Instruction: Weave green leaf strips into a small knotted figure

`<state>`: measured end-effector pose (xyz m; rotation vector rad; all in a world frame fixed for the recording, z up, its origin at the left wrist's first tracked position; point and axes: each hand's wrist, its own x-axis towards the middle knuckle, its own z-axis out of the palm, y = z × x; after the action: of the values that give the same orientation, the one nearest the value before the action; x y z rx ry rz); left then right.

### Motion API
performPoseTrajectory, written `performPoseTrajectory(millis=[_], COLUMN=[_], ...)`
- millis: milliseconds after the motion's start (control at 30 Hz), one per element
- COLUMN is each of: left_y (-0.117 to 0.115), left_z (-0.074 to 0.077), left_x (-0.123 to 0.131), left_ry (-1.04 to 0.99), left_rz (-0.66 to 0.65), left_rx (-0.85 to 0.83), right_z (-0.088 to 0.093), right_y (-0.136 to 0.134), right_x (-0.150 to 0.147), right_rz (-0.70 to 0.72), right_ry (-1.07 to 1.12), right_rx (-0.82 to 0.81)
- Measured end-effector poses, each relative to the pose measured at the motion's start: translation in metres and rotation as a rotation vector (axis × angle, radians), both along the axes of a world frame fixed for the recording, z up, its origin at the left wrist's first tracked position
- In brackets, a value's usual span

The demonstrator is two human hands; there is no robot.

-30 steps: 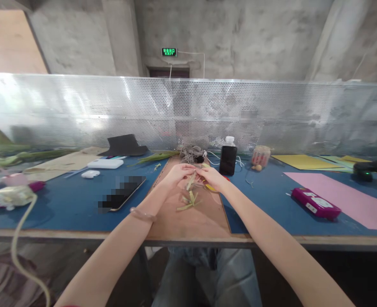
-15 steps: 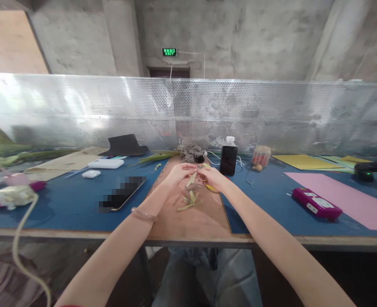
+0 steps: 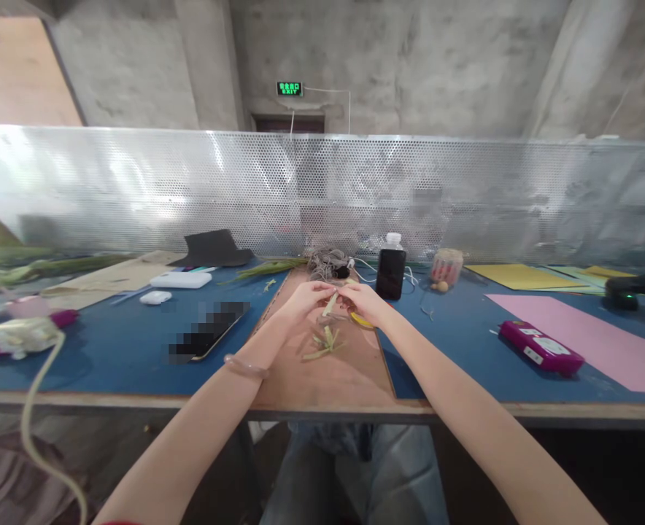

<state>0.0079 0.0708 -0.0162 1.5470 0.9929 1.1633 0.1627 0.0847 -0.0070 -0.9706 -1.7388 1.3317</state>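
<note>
My left hand (image 3: 308,299) and my right hand (image 3: 362,301) meet over a brown board (image 3: 295,386), fingertips pinched together. Between them a pale green leaf strip (image 3: 330,304) points down toward the board. Both hands seem closed on it, though the fingers partly cover its upper end. Just below my right hand lies a yellow-handled tool (image 3: 360,321), perhaps scissors, partly hidden. Nearer to me, a small bundle of green leaf strips (image 3: 327,344) rests on the board with its ends splayed.
Behind my hands sit a heap of grey cord (image 3: 327,263) and a dark phone (image 3: 391,273) propped against a bottle. A tablet-like device (image 3: 213,332) lies left. To the right are a magenta box (image 3: 541,348), pink paper (image 3: 590,335) and a jar (image 3: 446,267).
My fingers have shifted slightly around the leaf strip, and the hands are a little closer together. The things on the table stay where they were.
</note>
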Motion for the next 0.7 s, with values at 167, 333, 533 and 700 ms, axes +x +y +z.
performPoseTrajectory(millis=[167, 333, 533, 700], left_y=[-0.0020, -0.0029, 0.0020, 0.0046], left_z=[0.0012, 0.0020, 0.0001, -0.0017], left_x=[0.0002, 0.0003, -0.0010, -0.0017], left_ry=[0.002, 0.016, 0.033, 0.034], left_rz=[-0.003, 0.019, 0.042, 0.040], left_rx=[-0.010, -0.014, -0.007, 0.008], right_z=[-0.0004, -0.0013, -0.0006, 0.0010], right_y=[0.0005, 0.0010, -0.0012, -0.0029], right_x=[0.0004, 0.0015, 0.0021, 0.0018], right_rz=[-0.016, -0.026, -0.019, -0.016], right_ry=[-0.018, -0.042, -0.064, -0.064], right_rx=[0.034, 0.060, 0.065, 0.056])
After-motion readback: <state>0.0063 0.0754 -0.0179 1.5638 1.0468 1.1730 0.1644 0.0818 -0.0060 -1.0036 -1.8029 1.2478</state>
